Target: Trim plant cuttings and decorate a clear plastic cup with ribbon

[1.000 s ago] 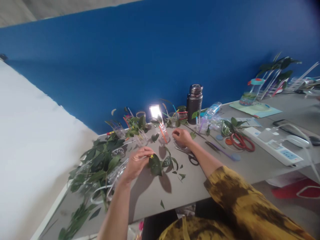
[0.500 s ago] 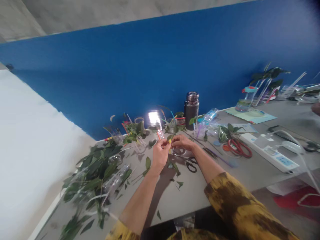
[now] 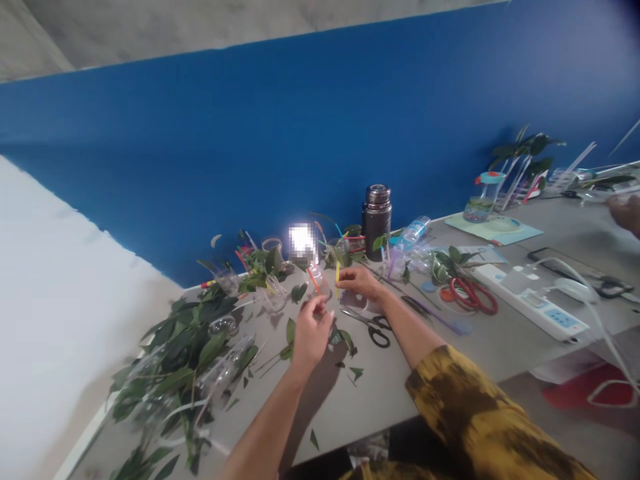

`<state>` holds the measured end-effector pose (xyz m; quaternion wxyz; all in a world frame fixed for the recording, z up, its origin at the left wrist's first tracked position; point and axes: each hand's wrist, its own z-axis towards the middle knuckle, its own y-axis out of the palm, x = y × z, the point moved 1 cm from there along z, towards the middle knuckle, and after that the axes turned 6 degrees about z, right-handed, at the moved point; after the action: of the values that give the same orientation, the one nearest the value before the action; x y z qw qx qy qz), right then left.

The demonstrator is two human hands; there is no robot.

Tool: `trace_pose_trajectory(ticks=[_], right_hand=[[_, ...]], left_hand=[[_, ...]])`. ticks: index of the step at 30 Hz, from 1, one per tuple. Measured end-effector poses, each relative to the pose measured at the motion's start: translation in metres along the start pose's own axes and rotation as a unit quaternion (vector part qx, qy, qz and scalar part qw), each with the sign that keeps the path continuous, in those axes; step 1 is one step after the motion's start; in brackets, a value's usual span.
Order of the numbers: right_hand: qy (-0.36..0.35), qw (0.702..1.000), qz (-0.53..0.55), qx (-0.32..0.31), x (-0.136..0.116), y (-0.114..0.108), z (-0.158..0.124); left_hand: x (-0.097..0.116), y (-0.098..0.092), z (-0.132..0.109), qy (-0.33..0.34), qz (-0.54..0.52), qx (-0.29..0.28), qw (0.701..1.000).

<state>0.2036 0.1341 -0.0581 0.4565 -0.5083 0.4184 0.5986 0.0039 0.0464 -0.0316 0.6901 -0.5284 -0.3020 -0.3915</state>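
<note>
Currently, in the head view, the right hand (image 3: 361, 283) pinches a yellow straw (image 3: 337, 272) roughly upright, while the left hand (image 3: 311, 332) is near it, thumb and fingers parted with nothing visible between. Work looks partway: leaf scraps (image 3: 357, 373) lie cut near the scissors (image 3: 376, 331), but the straw is not yet set down and a leafy sprig (image 3: 291, 331) lies loose.

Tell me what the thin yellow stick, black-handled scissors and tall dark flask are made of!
The thin yellow stick: probably smooth plastic, evenly bright. The black-handled scissors: greyish blades, likely metal; dull handles, maybe plastic. The tall dark flask: perhaps metal, as its lid shines.
</note>
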Motion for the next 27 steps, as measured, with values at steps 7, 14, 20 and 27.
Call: trace_pose_trajectory(ticks=[7,14,20,27], right_hand=[[-0.043,0.996,-0.044,0.068,0.011,0.007,0.007],[-0.064,0.991,-0.092,0.074,0.011,0.008,0.007],[-0.070,0.988,-0.119,0.070,0.012,0.006,0.005],[-0.068,0.988,-0.130,0.054,0.010,0.008,0.002]], left_hand=[[-0.041,-0.050,0.032,-0.042,0.073,-0.014,0.996],[-0.062,-0.032,0.077,0.013,0.004,-0.007,1.000],[-0.082,-0.022,0.087,0.066,-0.049,-0.083,0.993],[-0.089,-0.012,0.091,0.065,-0.064,-0.117,0.989]])
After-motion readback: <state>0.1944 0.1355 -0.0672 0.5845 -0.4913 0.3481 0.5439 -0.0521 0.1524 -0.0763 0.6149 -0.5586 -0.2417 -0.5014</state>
